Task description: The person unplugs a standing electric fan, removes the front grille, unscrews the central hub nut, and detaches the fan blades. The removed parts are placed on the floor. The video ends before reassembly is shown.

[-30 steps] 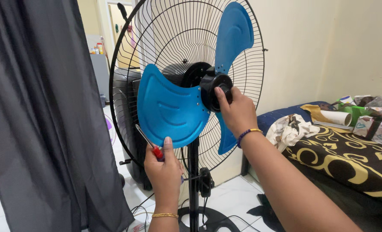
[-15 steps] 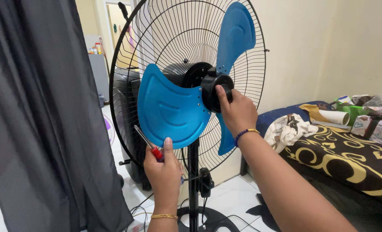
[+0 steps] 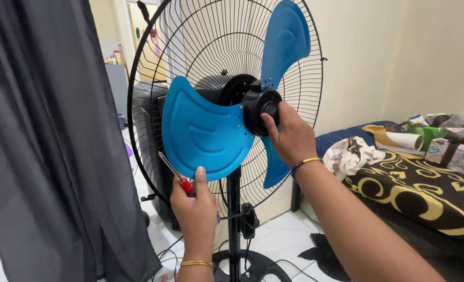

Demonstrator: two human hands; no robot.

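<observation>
Curtain [image 3: 44, 146]: a dark grey cloth is hanging at the far left, soft and loose; it is standing close beside the fan guard, so there is little free room on that side.
Rear guard [image 3: 153, 57]: a round black wire grille is standing behind the blades, with no front cover on it; the thin wires are probably bending easily, and its rim is marking the outer limit for any movement.
Left hand [image 3: 194, 209]: it is closing around a screwdriver [image 3: 177, 175] with a red handle, thumb pointing up, the metal shaft pointing up and left, just under the lower edge of the big blade.
Fan blade [image 3: 203, 130]: the blue plastic blades are sitting on the motor shaft at the centre of the guard; I judge them light, a little flexible at the tips and smooth, so it is better to take hold near the hub than at a tip.
Hub cap [image 3: 261, 109]: a black round knob is sitting in front of the blades; it looks stiff and small, good for a fingertip grip.
Right hand [image 3: 290, 136]: its fingers are gripping the hub cap from the right side.
Stand pole [image 3: 234, 219]: it is going down to a round base on the white tiled floor, with cables lying around it.
Bed [image 3: 414, 193]: it is standing at the right with a dark patterned cover and clutter; the room toward the person is looking more open.
</observation>
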